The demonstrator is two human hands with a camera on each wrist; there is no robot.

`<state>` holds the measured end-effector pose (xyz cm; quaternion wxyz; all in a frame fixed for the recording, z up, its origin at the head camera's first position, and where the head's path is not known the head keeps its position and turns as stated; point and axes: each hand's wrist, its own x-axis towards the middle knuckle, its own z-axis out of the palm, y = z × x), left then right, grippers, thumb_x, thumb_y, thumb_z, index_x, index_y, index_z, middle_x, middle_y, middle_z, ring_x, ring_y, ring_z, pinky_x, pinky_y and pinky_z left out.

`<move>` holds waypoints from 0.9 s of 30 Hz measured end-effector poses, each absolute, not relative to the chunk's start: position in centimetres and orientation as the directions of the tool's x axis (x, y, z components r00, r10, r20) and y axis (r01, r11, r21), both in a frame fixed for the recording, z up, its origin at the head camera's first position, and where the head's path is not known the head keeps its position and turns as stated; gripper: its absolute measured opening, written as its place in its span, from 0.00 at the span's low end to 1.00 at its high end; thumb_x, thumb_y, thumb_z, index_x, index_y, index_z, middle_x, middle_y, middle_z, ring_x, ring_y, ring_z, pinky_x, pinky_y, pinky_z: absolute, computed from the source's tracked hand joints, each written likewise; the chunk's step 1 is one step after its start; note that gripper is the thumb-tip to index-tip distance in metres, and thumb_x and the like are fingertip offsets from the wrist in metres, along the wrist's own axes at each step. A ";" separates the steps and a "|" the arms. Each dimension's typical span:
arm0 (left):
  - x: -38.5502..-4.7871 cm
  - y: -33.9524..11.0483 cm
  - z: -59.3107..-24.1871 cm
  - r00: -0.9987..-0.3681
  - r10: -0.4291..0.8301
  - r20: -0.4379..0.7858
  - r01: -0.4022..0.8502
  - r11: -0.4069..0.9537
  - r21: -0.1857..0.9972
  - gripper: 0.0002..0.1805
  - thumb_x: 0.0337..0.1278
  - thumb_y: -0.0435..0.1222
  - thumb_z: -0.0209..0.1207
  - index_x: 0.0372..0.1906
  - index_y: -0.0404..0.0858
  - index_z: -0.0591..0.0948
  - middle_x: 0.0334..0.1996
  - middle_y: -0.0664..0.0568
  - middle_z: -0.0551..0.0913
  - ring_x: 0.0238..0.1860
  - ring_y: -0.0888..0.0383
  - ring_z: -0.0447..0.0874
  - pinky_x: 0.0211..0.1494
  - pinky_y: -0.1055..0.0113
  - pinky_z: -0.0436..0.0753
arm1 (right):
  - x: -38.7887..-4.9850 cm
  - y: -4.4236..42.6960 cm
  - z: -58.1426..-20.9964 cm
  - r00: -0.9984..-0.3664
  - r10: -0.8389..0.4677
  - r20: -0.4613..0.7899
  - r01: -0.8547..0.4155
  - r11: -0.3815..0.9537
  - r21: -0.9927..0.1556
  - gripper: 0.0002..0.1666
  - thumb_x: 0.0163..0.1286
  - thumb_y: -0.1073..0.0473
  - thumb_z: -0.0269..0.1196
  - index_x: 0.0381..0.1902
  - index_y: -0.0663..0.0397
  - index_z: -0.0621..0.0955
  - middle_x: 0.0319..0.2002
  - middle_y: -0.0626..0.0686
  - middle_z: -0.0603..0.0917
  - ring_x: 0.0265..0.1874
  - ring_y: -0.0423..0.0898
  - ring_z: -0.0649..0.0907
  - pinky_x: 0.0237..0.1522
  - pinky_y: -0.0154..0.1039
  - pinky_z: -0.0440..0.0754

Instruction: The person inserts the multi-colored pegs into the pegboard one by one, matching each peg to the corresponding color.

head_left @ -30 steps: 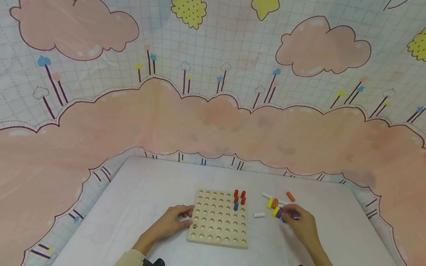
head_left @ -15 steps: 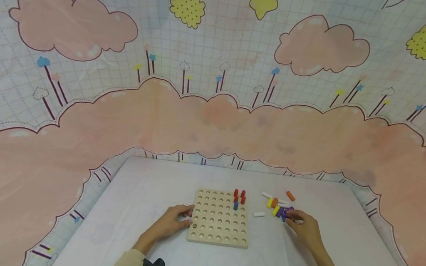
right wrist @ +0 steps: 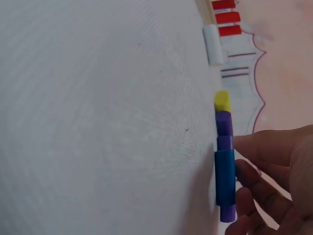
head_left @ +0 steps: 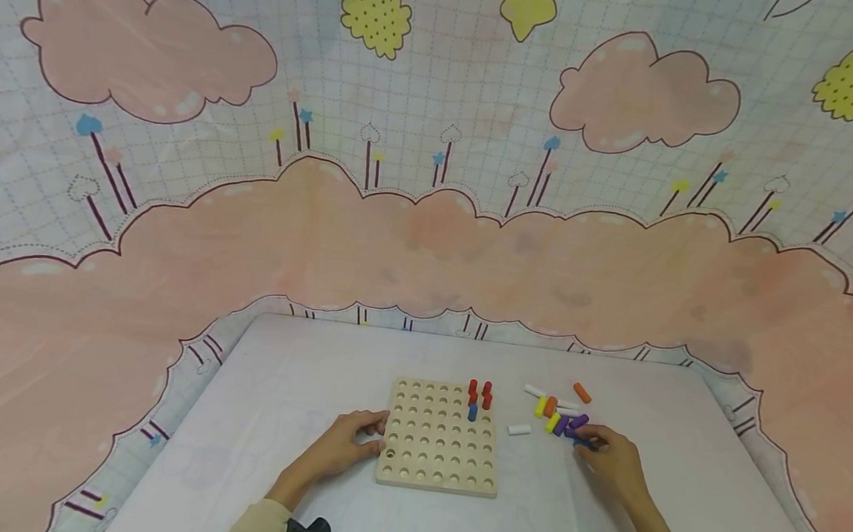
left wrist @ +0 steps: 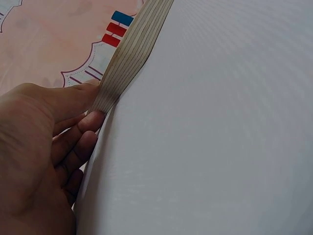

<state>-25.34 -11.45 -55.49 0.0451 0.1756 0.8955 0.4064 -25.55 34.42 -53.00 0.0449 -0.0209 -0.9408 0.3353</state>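
Note:
A wooden pegboard [head_left: 436, 467] with rows of round holes lies on the white table. My left hand [head_left: 348, 439] rests against its left edge, thumb and fingers apart. In the left wrist view, the left hand's fingertips [left wrist: 95, 120] touch the board's layered side. Several red pegs [head_left: 487, 402] and a blue peg [head_left: 472, 413] stand upright in its upper right holes. My right hand [head_left: 614, 464] pinches another blue peg [right wrist: 225, 176] low over the table, beside the purple pegs [head_left: 578, 422]. Part of this blue peg is hidden by the fingertips in the head view.
Loose yellow pegs [head_left: 553, 423], white pegs [head_left: 519, 430] and orange pegs [head_left: 582, 393] lie right of the board. Behind the white table [head_left: 330, 350] hangs a cloth printed with clouds and stars.
My right hand has let go of a purple peg, which now lies by the pile, and has drawn a blue peg slightly right. The left hand and board have stayed put.

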 end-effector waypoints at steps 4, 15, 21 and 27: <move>-25.5 -11.5 -55.6 -0.927 0.366 0.077 0.297 0.594 0.747 0.29 0.61 0.41 0.64 0.66 0.37 0.74 0.44 0.64 0.80 0.48 0.62 0.73 0.60 0.58 0.73 | -25.4 34.6 -52.9 -0.994 0.084 0.076 0.019 0.785 -0.619 0.17 0.59 0.63 0.68 0.47 0.57 0.85 0.45 0.60 0.86 0.42 0.52 0.80 0.41 0.41 0.74; -25.5 -11.5 -55.6 -0.924 0.374 0.075 0.297 0.581 0.758 0.30 0.60 0.41 0.64 0.66 0.36 0.74 0.45 0.63 0.80 0.48 0.61 0.73 0.60 0.58 0.73 | -25.5 35.2 -53.2 -0.996 0.090 -0.018 0.084 0.810 -0.580 0.19 0.61 0.61 0.67 0.51 0.61 0.84 0.42 0.60 0.83 0.39 0.52 0.77 0.38 0.42 0.72; -25.5 -11.5 -55.5 -0.925 0.373 0.074 0.295 0.582 0.758 0.30 0.60 0.41 0.64 0.66 0.36 0.74 0.44 0.63 0.80 0.48 0.61 0.73 0.60 0.58 0.73 | -25.5 35.3 -53.4 -0.998 0.065 0.006 0.050 0.814 -0.578 0.16 0.60 0.61 0.68 0.46 0.62 0.85 0.40 0.58 0.84 0.39 0.51 0.79 0.39 0.42 0.74; -25.6 -11.6 -55.5 -0.923 0.376 0.077 0.301 0.584 0.754 0.29 0.60 0.42 0.64 0.66 0.36 0.74 0.44 0.64 0.79 0.47 0.62 0.73 0.60 0.59 0.73 | -25.4 35.1 -53.2 -0.997 0.072 0.013 0.051 0.808 -0.587 0.14 0.60 0.62 0.67 0.45 0.61 0.85 0.39 0.57 0.84 0.38 0.50 0.79 0.38 0.40 0.73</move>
